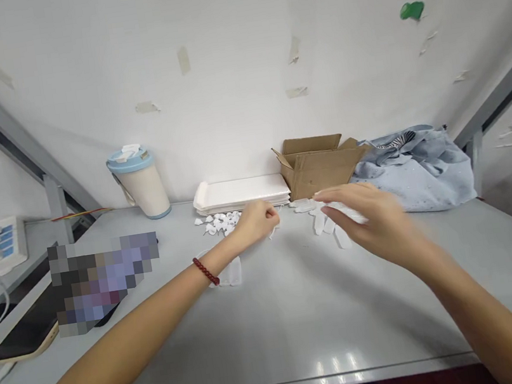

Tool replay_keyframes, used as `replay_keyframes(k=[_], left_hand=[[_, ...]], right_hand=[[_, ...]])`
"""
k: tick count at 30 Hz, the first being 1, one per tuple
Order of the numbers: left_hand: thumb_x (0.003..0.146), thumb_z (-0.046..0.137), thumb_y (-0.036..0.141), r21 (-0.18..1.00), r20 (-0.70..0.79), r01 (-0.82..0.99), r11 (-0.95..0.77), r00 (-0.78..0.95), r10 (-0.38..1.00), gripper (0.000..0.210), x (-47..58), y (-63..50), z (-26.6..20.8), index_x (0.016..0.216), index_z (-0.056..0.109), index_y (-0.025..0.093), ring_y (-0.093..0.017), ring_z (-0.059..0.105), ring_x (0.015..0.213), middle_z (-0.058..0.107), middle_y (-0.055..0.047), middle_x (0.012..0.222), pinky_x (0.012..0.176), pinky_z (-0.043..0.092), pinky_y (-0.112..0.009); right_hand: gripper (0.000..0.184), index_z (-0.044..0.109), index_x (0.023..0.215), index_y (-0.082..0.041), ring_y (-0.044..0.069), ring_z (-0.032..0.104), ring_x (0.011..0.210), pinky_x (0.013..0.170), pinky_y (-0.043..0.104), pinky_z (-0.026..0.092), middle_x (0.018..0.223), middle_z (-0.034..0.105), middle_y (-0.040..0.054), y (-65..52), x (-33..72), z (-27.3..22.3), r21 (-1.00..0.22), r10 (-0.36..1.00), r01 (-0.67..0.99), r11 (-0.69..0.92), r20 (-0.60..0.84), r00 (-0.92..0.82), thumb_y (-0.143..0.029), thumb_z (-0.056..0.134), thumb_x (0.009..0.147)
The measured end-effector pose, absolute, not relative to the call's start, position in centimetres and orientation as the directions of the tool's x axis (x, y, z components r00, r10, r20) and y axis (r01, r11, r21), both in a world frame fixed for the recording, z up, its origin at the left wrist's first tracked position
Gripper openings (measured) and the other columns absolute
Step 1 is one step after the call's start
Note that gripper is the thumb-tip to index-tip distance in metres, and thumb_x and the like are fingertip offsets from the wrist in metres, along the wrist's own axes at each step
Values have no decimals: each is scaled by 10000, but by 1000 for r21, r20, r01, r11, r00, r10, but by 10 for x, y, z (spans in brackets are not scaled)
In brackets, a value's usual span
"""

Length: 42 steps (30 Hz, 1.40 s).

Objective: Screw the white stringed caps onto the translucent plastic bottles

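My left hand (255, 223), with a dark red bead bracelet on its wrist, is closed beside a pile of small white pieces (220, 223). A thin whitish bit shows just below its fingers; what the fist holds is hidden. To the right, my right hand (369, 212) hovers with thumb and fingers apart, and I see nothing between them. Just beneath and left of it lie several translucent white, elongated pieces (342, 238). Other clear pieces (234, 273) rest on the grey table (276, 330) near my left wrist, partly covered by the forearm.
Against the wall lies a stack of white padded envelopes (243, 190). An open cardboard box (327, 171) and a light blue cloth bag (420, 177) stand at the back right. On the left are a lidded cup (143, 186), a phone (23, 326) and a power strip (11, 244).
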<state>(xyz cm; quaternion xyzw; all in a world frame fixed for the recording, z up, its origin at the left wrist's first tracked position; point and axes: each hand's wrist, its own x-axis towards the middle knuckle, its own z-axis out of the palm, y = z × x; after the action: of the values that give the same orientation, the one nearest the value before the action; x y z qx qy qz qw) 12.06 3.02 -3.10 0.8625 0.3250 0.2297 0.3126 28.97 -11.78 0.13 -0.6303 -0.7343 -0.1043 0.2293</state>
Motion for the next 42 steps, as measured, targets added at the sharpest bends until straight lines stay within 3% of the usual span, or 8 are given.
replay_keyframes(k=[6, 12, 19, 23, 26, 30, 37, 42], left_hand=[[723, 555, 350, 919, 100, 282, -276, 510, 855, 261, 97, 51, -7, 766, 660, 115, -134, 556, 599, 651, -69, 741, 503, 385, -237], [727, 585, 352, 972, -11, 213, -99, 464, 886, 248, 67, 42, -4, 766, 654, 117, -118, 572, 650, 681, -103, 863, 515, 411, -216], [700, 632, 316, 948, 13, 287, -140, 402, 915, 191, 33, 23, -21, 757, 687, 142, -143, 565, 600, 687, -44, 712, 494, 387, -230], [719, 637, 308, 933, 99, 288, -217, 374, 922, 165, 27, 16, -28, 775, 683, 160, -183, 611, 741, 692, -36, 787, 610, 452, -257], [783, 587, 265, 858, 258, 317, -404, 415, 872, 131, 29, 6, -35, 796, 676, 169, -177, 619, 745, 691, -36, 813, 652, 478, -270], [851, 509, 172, 642, 576, 266, -719, 451, 682, 146, 34, -3, -49, 873, 654, 168, -156, 620, 739, 687, -52, 860, 647, 506, -266], [874, 490, 75, 447, 742, 163, -879, 480, 467, 166, 37, -13, -52, 927, 616, 168, -144, 608, 793, 648, -52, 867, 711, 527, -273], [872, 491, 45, 368, 770, 131, -920, 513, 381, 200, 35, -24, -49, 994, 588, 171, -147, 595, 825, 631, -49, 902, 731, 524, -283]], right_hand=[[400, 635, 1076, -120, 278, 540, 1075, 839, 374, 443, 1139, 605, 161, -80, 304, -26, 150, 985, 983, 110, 115, -128, 52, 448, 767], [453, 642, 1020, -109, 296, 544, 993, 767, 375, 432, 1088, 602, 176, -78, 310, -47, 216, 987, 971, 103, 99, -127, 107, 441, 676], [272, 653, 834, -127, 264, 563, 903, 767, 365, 426, 884, 650, 136, -70, 305, -41, 223, 968, 956, 191, 119, -221, 38, 446, 769], [192, 613, 982, -130, 255, 566, 946, 806, 366, 441, 972, 643, 136, -73, 276, -21, 150, 945, 969, 198, 233, -229, -95, 488, 840], [221, 558, 1088, -162, 204, 607, 822, 713, 311, 477, 925, 648, 99, -75, 244, -22, -190, 893, 921, 340, 371, -254, -202, 476, 886], [262, 483, 1160, -146, 142, 588, 589, 566, 262, 468, 836, 645, 65, -78, 215, -53, -323, 881, 861, 391, 403, -249, -229, 407, 923], [301, 437, 1201, -102, 139, 541, 546, 475, 243, 434, 750, 609, 64, -95, 208, -74, -143, 691, 805, 576, 611, -386, -178, 458, 910], [288, 463, 1199, -118, 129, 517, 559, 500, 236, 450, 737, 569, 52, -95, 209, -66, -271, 729, 773, 574, 599, -331, -181, 453, 917]])
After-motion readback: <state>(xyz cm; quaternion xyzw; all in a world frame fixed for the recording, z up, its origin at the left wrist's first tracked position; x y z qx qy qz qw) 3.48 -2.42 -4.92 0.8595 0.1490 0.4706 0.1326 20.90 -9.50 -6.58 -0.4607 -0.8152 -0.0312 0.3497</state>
